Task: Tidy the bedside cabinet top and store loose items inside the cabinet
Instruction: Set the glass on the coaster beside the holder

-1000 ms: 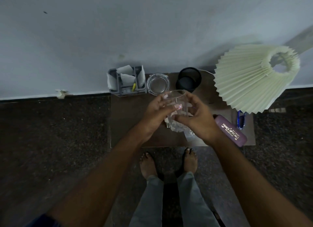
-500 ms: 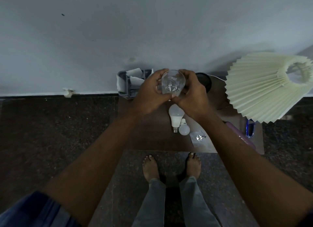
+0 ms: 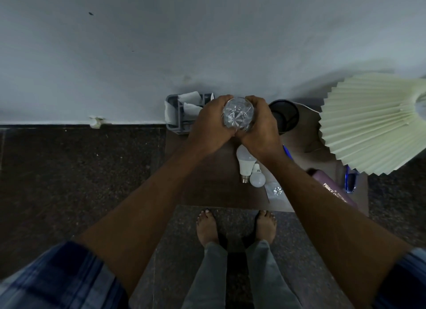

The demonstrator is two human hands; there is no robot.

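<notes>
A clear cut-glass tumbler [image 3: 238, 115] is held upright at the back of the brown cabinet top [image 3: 207, 184], its rim facing me. My left hand [image 3: 208, 124] wraps its left side and my right hand [image 3: 261, 128] its right side. Whether the glass touches the cabinet top is hidden by my hands. Just in front lie a large white bulb [image 3: 244, 162] and a small white bulb [image 3: 257, 177]. A small plastic packet [image 3: 276, 191] with a metal piece lies near the front edge.
A grey organiser [image 3: 176, 117] with white papers stands back left, a black cup [image 3: 284, 116] back right. A pleated cream lampshade [image 3: 371, 124] overhangs the right side. A purple spectacle case [image 3: 334, 190], a blue pen [image 3: 287, 152] and a blue object [image 3: 350, 182] lie right. My bare feet stand below.
Both hands carried the tumbler from the middle of the cabinet top toward the wall, uncovering the two bulbs and the packet. The second glass seen earlier at the back is now hidden.
</notes>
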